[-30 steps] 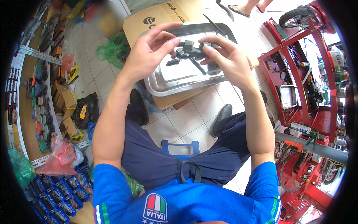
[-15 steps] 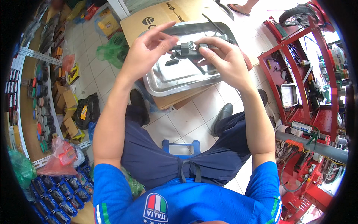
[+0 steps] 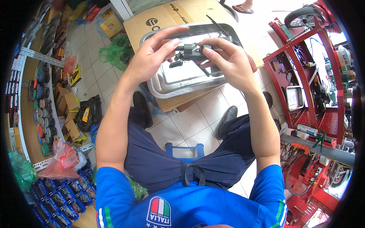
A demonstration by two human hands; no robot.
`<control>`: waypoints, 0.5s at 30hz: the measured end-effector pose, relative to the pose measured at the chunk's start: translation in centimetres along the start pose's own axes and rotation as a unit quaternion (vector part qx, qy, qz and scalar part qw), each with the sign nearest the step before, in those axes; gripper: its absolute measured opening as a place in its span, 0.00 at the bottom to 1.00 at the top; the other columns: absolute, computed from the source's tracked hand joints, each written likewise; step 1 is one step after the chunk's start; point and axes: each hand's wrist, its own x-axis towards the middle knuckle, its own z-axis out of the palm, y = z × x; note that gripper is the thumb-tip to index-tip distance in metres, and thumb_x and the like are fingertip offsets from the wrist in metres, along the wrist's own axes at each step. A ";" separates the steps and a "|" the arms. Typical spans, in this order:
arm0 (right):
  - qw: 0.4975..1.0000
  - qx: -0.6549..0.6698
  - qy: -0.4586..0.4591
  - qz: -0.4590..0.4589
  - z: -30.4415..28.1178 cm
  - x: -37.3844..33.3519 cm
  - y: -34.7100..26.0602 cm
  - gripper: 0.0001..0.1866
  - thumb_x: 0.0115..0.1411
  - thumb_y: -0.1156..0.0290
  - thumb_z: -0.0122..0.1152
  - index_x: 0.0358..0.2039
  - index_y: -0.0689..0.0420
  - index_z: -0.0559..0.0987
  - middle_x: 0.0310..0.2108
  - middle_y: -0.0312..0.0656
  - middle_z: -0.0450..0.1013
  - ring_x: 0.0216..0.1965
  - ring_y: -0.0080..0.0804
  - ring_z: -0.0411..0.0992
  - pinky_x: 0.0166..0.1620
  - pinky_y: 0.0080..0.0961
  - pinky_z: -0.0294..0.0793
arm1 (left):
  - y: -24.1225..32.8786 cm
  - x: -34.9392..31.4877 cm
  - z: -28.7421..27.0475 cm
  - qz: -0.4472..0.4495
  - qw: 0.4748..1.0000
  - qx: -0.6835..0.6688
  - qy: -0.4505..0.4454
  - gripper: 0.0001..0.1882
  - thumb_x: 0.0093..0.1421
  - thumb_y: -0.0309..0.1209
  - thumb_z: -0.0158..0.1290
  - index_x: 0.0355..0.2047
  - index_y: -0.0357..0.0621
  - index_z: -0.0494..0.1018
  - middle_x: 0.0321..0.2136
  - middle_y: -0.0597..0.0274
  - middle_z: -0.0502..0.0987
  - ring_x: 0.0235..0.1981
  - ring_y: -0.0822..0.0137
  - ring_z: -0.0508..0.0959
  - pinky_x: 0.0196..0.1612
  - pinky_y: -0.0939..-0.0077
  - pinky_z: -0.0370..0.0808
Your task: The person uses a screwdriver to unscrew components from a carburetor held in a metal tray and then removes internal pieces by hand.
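Note:
My right hand [image 3: 230, 59] is closed, its thumb and fingers gripping a dark grey mechanical part [image 3: 188, 49] with a blocky body and short stubs. My left hand [image 3: 150, 57] is at the part's left end, its thumb and curled fingers around a short dark stub while the index finger stretches out above. The exact contact there is partly hidden. Beneath both hands lies a shiny metal tray [image 3: 163, 91]. A small black piece [image 3: 176, 64] shows just below the part; whether it is joined to it I cannot tell. A thin black strip [image 3: 216, 24] sticks up behind my right hand.
The tray rests on a cardboard box [image 3: 138, 28] between my feet. Shelves with discs [image 3: 43, 114] and blue bins [image 3: 61, 201] line the left side. A red metal rack [image 3: 292, 72] stands at right. Another person's foot [image 3: 245, 7] is at the top.
My left thumb has drawn back slightly to the left and its index finger has straightened outward. My right hand and the dark part stay nearly still. The other person's foot has shifted.

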 end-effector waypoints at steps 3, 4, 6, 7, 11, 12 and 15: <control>1.000 0.006 -0.005 -0.003 0.1 0.0 -0.2 0.15 0.70 0.70 0.60 0.52 0.65 0.78 0.43 0.43 0.78 0.42 0.27 0.80 0.43 0.23 0.84 | 0.4 0.0 0.0 -0.023 1.000 -0.010 0.011 0.20 0.74 0.34 0.46 0.64 0.48 0.71 0.31 0.74 0.72 0.23 0.84 0.61 0.35 0.83 0.69; 1.000 0.005 -0.004 -0.007 0.1 0.0 -0.1 0.15 0.70 0.70 0.61 0.52 0.65 0.79 0.43 0.43 0.78 0.42 0.27 0.80 0.43 0.23 0.84 | 0.2 0.0 0.0 -0.031 0.999 -0.013 0.012 0.20 0.74 0.34 0.46 0.64 0.48 0.71 0.31 0.74 0.72 0.22 0.84 0.60 0.35 0.83 0.69; 1.000 0.007 -0.002 -0.006 0.0 -0.1 -0.1 0.14 0.70 0.70 0.61 0.52 0.65 0.79 0.43 0.43 0.78 0.42 0.27 0.80 0.43 0.23 0.84 | 0.1 0.1 -0.2 -0.048 0.999 -0.027 0.000 0.21 0.74 0.36 0.47 0.65 0.48 0.70 0.32 0.73 0.73 0.23 0.84 0.62 0.34 0.83 0.70; 1.000 0.011 -0.002 -0.003 0.0 -0.1 -0.1 0.15 0.70 0.70 0.60 0.52 0.65 0.78 0.43 0.43 0.78 0.42 0.27 0.80 0.43 0.23 0.84 | 0.1 0.1 -0.5 -0.057 0.998 -0.036 -0.012 0.21 0.74 0.37 0.47 0.65 0.48 0.70 0.33 0.73 0.74 0.23 0.83 0.64 0.35 0.83 0.71; 1.000 0.020 0.008 0.017 -0.4 0.0 -0.1 0.15 0.70 0.70 0.60 0.52 0.66 0.78 0.44 0.43 0.78 0.42 0.27 0.80 0.44 0.23 0.84 | -0.4 0.2 0.3 0.005 0.998 -0.019 0.063 0.24 0.69 0.35 0.57 0.65 0.50 0.71 0.31 0.70 0.77 0.32 0.78 0.74 0.36 0.81 0.74; 0.999 0.023 0.012 0.021 -0.5 0.0 -0.2 0.15 0.70 0.70 0.60 0.52 0.66 0.78 0.44 0.43 0.78 0.42 0.27 0.80 0.44 0.23 0.85 | -0.3 0.1 0.4 0.031 0.997 0.009 0.069 0.25 0.68 0.34 0.59 0.65 0.50 0.71 0.33 0.68 0.78 0.34 0.77 0.76 0.39 0.80 0.75; 0.999 0.030 0.019 0.030 -0.7 -0.1 -0.1 0.16 0.70 0.71 0.60 0.53 0.66 0.78 0.45 0.43 0.78 0.42 0.27 0.80 0.45 0.24 0.85 | -0.1 0.1 0.3 0.076 0.993 0.065 0.069 0.29 0.64 0.29 0.63 0.65 0.49 0.70 0.40 0.64 0.81 0.39 0.74 0.79 0.46 0.78 0.78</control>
